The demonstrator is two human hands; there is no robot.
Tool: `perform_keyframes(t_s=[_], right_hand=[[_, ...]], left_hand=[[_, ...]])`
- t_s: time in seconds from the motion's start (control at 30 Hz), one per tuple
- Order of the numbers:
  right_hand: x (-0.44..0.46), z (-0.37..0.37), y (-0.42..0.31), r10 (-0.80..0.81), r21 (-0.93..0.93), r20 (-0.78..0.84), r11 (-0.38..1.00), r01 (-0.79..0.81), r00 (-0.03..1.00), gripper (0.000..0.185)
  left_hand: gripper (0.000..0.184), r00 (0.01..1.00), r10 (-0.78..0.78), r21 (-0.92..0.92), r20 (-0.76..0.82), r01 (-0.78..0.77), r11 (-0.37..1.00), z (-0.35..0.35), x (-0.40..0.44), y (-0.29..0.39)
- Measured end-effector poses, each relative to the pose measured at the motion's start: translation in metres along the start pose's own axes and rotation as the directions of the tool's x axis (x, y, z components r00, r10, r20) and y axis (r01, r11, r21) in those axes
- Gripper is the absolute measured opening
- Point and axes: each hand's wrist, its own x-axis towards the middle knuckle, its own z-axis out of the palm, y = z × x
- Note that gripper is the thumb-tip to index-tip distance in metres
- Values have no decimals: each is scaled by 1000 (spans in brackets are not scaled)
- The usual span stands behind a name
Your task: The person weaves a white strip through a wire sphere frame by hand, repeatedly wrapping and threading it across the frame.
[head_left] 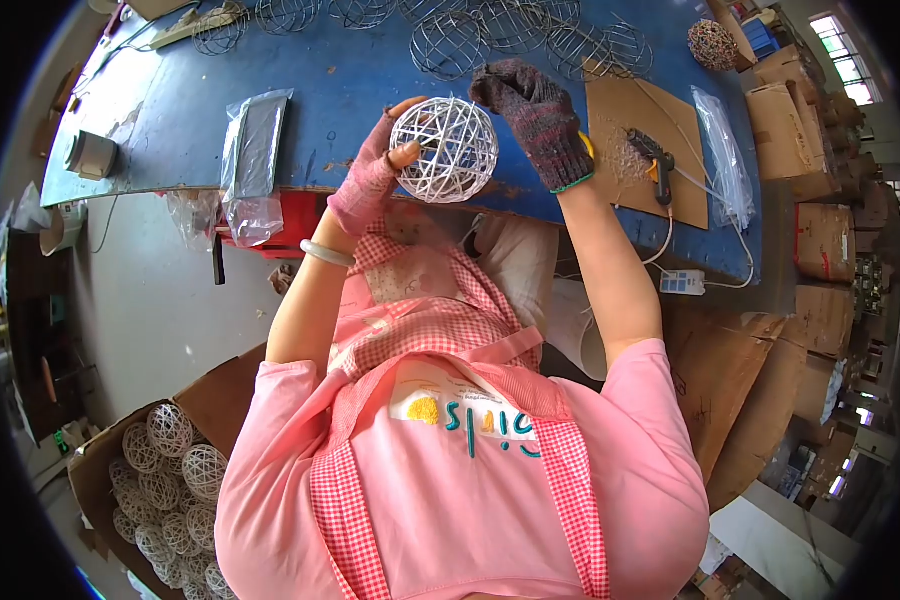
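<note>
My left hand (370,170), in a pink glove with bare fingertips, grips a white open-lattice ball (446,150) over the front edge of the blue table. The thumb lies on the ball's near side. My right hand (530,105), in a dark knitted glove, is closed beside the ball's upper right, its fingertips close to the strands. Whether anything sits in those fingers is hidden. A curved yellow piece (587,146) shows behind the right wrist. To the right, a glue gun (653,160) with an orange trigger rests on a cardboard sheet (610,105).
Several wire frames (450,45) line the back of the blue table (340,100). A multicoloured ball (712,45) lies back right. Plastic-wrapped packs (255,140) and a power strip (682,282) sit by the edges. A carton (220,390) at lower left holds several finished-looking balls (170,430).
</note>
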Motion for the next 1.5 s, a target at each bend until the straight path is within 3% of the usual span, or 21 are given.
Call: perform_keyframes(t_s=[0.27,0.33,0.47,0.53,0.67,0.73,0.83,1.07,1.37,1.43,1.47,1.5], right_hand=[[-3,1,-7,161,49,77,985,-165,984,18],[-3,2,-5,241,131,122,958,-257,963,18],[-3,3,3,255,134,154,952,-275,955,18],[-6,7,10,81,11,108,997,-82,991,19],[-9,9,9,203,36,131,977,-209,970,22],[-9,9,7,107,-183,123,979,-84,987,24],[-7,11,8,39,-240,153,971,-2,987,25],[-5,12,7,86,-190,228,981,-42,970,24],[-9,13,7,55,-175,138,984,-30,989,21],[-8,7,-5,355,101,168,922,-375,919,24],[-10,6,-6,354,102,171,922,-374,920,24],[-13,4,-6,345,294,123,883,-366,931,24]], left_hand=[[90,1000,-2,168,4,1,986,3,1,6],[87,999,16,154,34,-21,988,-3,3,4],[86,997,30,183,71,-43,982,-6,4,4],[89,998,19,231,62,-33,972,-4,3,5],[92,998,16,282,58,-32,959,-3,3,4],[87,997,17,241,70,-34,970,-6,2,4],[84,996,14,163,87,-28,986,-10,3,1],[88,996,-34,-15,79,35,999,-5,-3,0],[95,998,-30,79,57,25,997,-5,-1,0],[92,999,-9,109,44,4,994,-3,1,1],[92,999,-8,109,42,3,994,-3,2,2],[91,999,27,175,38,-33,984,-2,4,3]])
